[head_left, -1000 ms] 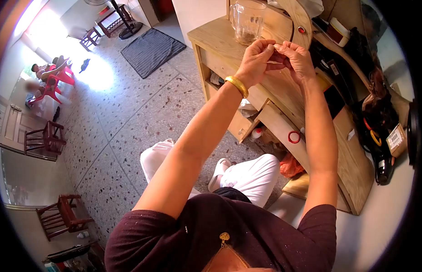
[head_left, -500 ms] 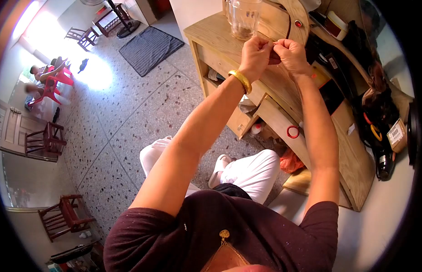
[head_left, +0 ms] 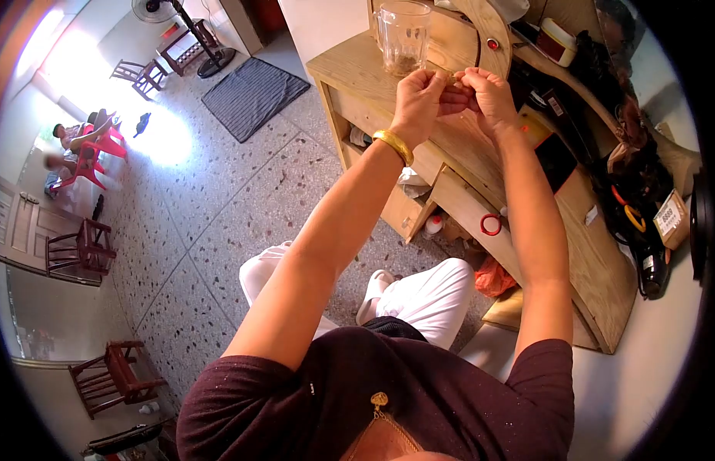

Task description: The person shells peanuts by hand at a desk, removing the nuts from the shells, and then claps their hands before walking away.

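Over the tabletop (head_left: 346, 60), near the jug (head_left: 403, 31) with brown scraps (head_left: 404, 64) at its bottom, your left hand (head_left: 420, 101) and right hand (head_left: 489, 98) narrowly pinch a bit (head_left: 454, 79) too small to identify, the handling seemingly unfinished and nothing yet released.

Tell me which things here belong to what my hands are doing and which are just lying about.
In the job:
Left hand and right hand, fingertips close together; anything pinched is too small to tell
Jug, probably, standing just beyond them

Lying about, it seems:
Tub
Red bag
Mat
Chairs
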`<state>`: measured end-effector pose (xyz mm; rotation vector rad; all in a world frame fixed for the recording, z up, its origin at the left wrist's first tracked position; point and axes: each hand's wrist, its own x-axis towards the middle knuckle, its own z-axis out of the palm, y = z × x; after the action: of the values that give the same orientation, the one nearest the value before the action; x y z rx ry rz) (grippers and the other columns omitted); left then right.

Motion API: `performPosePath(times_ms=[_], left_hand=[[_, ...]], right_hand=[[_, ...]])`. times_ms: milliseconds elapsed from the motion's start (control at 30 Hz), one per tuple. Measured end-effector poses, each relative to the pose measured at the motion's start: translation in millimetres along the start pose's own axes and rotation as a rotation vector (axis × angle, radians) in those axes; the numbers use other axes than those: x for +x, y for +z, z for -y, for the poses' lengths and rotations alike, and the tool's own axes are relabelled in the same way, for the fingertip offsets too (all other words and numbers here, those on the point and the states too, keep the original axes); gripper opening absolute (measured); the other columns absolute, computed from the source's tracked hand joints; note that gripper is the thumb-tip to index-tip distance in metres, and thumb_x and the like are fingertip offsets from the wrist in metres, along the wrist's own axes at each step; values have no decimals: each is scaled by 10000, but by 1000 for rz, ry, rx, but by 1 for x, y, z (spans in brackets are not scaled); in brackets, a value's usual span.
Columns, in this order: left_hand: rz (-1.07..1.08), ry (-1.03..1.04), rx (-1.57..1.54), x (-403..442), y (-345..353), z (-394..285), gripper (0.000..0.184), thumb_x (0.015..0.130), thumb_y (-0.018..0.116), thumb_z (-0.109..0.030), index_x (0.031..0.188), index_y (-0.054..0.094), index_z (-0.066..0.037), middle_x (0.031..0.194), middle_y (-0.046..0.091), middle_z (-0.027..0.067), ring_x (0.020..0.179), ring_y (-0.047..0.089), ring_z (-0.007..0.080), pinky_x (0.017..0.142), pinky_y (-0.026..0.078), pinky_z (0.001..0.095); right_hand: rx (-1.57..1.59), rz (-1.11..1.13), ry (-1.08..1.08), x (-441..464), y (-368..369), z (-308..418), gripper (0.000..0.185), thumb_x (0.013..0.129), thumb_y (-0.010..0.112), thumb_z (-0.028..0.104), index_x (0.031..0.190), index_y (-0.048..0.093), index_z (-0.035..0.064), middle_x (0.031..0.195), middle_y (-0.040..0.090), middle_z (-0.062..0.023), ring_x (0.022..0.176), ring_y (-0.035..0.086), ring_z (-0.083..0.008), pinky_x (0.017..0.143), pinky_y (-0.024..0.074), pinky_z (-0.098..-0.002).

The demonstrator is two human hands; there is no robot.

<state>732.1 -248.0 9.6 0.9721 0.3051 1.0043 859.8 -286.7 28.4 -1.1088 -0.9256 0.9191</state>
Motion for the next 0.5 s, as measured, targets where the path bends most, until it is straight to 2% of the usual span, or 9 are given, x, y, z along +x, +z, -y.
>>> performPosePath(times_ms=[167, 367, 500], left_hand=[[-52, 36, -57, 4, -2, 2, 177, 882, 532, -171, 889, 532, 6, 808, 610, 88, 683, 629, 179, 612, 570, 311], [-39, 82, -41, 0, 0, 2, 177, 878, 535, -139, 913, 536, 34, 840, 607, 101, 725, 626, 188, 659, 565, 303], [-64, 158, -22, 1, 0, 8, 136, 864, 538, -69, 923, 533, 53, 864, 605, 117, 745, 626, 200, 697, 559, 294]], right_hand=[[-7, 90, 93, -9, 5, 13, 72, 783, 599, 125, 768, 605, 56, 722, 579, -4, 584, 510, -57, 551, 445, -197], [-48, 26, -33, -5, 5, 4, 66, 772, 649, 136, 780, 616, 79, 683, 572, 33, 581, 479, -18, 504, 371, -155], [-95, 21, -37, 1, -3, 0, 59, 768, 654, 131, 769, 621, 81, 674, 565, 47, 558, 431, -10, 482, 326, -157]])
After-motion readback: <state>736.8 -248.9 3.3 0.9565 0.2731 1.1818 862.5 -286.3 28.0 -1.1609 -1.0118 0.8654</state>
